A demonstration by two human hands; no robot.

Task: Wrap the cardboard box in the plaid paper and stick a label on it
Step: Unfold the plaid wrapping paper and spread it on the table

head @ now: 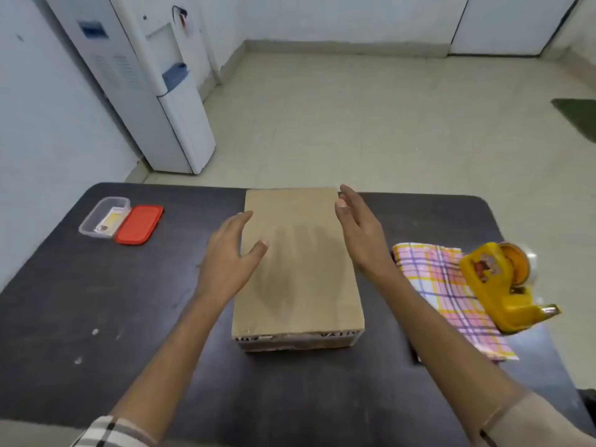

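1. At the far left, a white water dispenser point(161, 101) stands on the floor against the wall.
2. On the dark table point(64, 301), near its far left corner, there is a clear plastic container point(93, 217) with no cover on it. Some small paper lies inside, too small to read. The red lid point(139, 224) lies flat just beside it on the right and seems to touch it.
3. The left hand point(230, 253) is at the left side of the cardboard box point(296, 279). The fingers are straight along the left edge and the thumb is over the top. Its grip is apart and holds nothing; I cannot tell if the skin touches the cardboard.
4. The box lies in the middle of the table, closed and unwrapped, with its long side pointing away from the person.
5. The right hand point(358, 230) is at the far right corner of the box. The fingers are stretched, a little blurred, and the grip is apart too — nothing is in it.
6. To the right of the box, a little apart from it, the plaid paper point(432, 279) lies folded and flat on the table. The right forearm passes over its near left corner.
7. A yellow tape dispenser point(496, 285) stands on the right part of the paper — its cutting end points toward the person.
8. At the far right, a dark green mat point(577, 117) lies on the floor.
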